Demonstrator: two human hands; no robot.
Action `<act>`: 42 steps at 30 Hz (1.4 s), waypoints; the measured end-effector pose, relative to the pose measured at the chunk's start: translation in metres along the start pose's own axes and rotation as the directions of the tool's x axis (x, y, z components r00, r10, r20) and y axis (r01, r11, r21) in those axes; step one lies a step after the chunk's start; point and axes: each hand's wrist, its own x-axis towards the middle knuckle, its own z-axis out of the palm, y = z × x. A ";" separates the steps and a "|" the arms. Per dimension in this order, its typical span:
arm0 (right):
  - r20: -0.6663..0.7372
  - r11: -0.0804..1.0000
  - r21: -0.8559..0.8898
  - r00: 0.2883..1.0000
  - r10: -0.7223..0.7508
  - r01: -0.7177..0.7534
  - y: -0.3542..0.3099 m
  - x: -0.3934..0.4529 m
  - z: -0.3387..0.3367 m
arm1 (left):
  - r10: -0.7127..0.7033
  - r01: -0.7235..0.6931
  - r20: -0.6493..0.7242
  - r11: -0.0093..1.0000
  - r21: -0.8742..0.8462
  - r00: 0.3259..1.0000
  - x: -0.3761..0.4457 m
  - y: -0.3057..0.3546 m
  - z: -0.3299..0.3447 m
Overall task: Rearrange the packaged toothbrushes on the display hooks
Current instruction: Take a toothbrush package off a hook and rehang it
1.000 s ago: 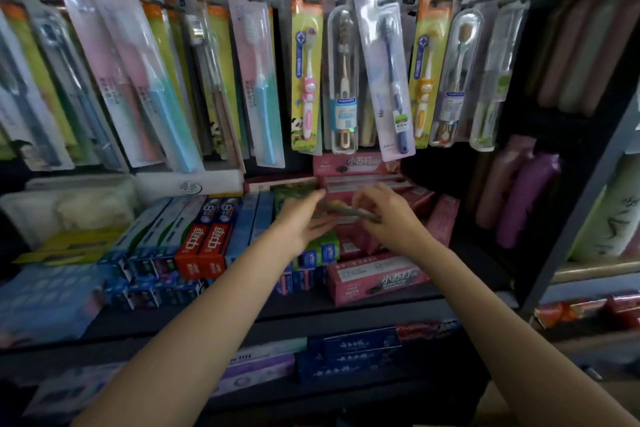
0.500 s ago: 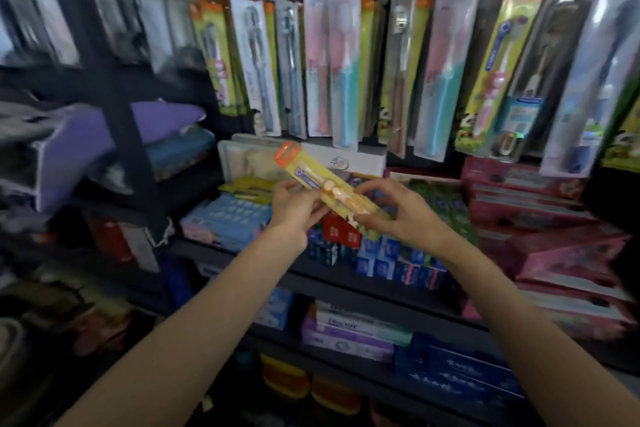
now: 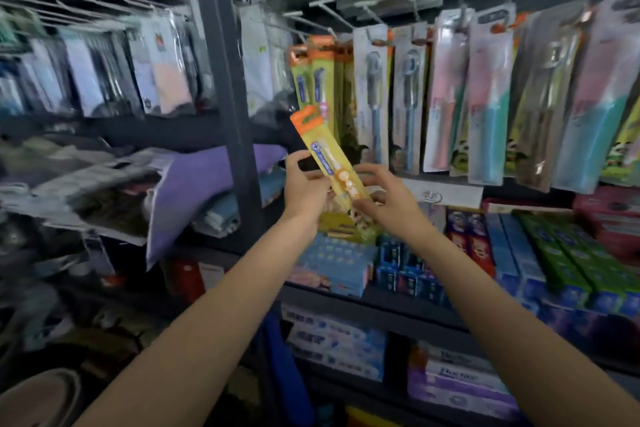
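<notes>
Both hands (image 3: 304, 189) (image 3: 388, 198) hide the yellow pack's (image 3: 329, 156) foot — blurred.

Both bare forearms reach up and forward from the bottom corners, converging toward the middle. The left hand (image 3: 304, 189) is raised with its back to the camera, thumb spread upward and fingers (image 3: 294, 163) curled round the left edge of a yellow toothbrush pack (image 3: 330, 158). The right hand (image 3: 389, 199) sits just beside it, slightly lower, its fingers pinching the pack's lower end.
</notes>
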 end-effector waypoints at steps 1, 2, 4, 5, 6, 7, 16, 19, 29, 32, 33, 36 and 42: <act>-0.060 1.000 -0.028 0.998 -0.004 0.002 -0.006 0.007 0.011 | 0.045 -0.046 0.030 0.997 0.057 0.999 0.010 0.004 -0.012; -0.122 0.999 -0.050 0.992 -0.004 -0.003 -0.011 0.015 0.020 | 0.088 -0.094 0.059 0.990 0.107 0.994 0.018 0.009 -0.022; -0.230 0.997 -0.064 0.973 0.019 -0.035 -0.024 0.029 0.029 | 0.147 -0.164 0.105 0.972 0.171 0.984 0.034 0.020 -0.037; -0.269 0.995 -0.082 0.963 0.028 -0.052 -0.031 0.036 0.031 | 0.160 -0.183 0.131 0.965 0.189 0.978 0.040 0.026 -0.041; -0.296 0.992 -0.111 0.955 0.030 -0.065 -0.038 0.043 0.032 | 0.166 -0.197 0.160 0.959 0.203 0.973 0.045 0.031 -0.044; -0.317 0.987 -0.141 0.948 0.027 -0.075 -0.043 0.050 0.031 | 0.172 -0.213 0.190 0.953 0.217 0.966 0.049 0.035 -0.046; -0.381 0.966 -0.224 0.924 0.034 -0.128 -0.051 0.082 0.038 | 0.173 -0.228 0.253 0.952 0.206 0.952 0.072 0.036 -0.058; -0.433 0.967 -0.216 0.901 0.026 -0.132 -0.036 0.075 0.043 | 0.182 -0.228 0.238 0.956 0.184 0.954 0.081 0.035 -0.056; -0.541 0.860 -0.485 0.827 -0.152 -0.160 -0.034 0.088 0.016 | 0.212 -0.274 0.288 0.942 0.194 0.934 0.100 0.033 -0.019; -0.545 0.851 -0.491 0.827 -0.135 -0.185 -0.034 0.099 0.016 | 0.235 -0.305 0.288 0.925 0.227 0.928 0.109 0.033 -0.010; -0.569 0.877 -0.438 0.817 -0.098 -0.200 -0.034 0.104 0.017 | 0.248 -0.319 0.283 0.916 0.242 0.926 0.113 0.033 -0.008; -0.604 0.947 -0.262 0.797 -0.013 -0.184 -0.033 0.116 0.028 | 0.266 -0.340 0.264 0.893 0.294 0.927 0.124 0.030 -0.003; -0.580 0.953 -0.259 0.814 -0.025 -0.155 -0.023 0.110 0.040 | 0.211 -0.232 0.116 0.948 0.217 0.971 0.146 0.025 -0.002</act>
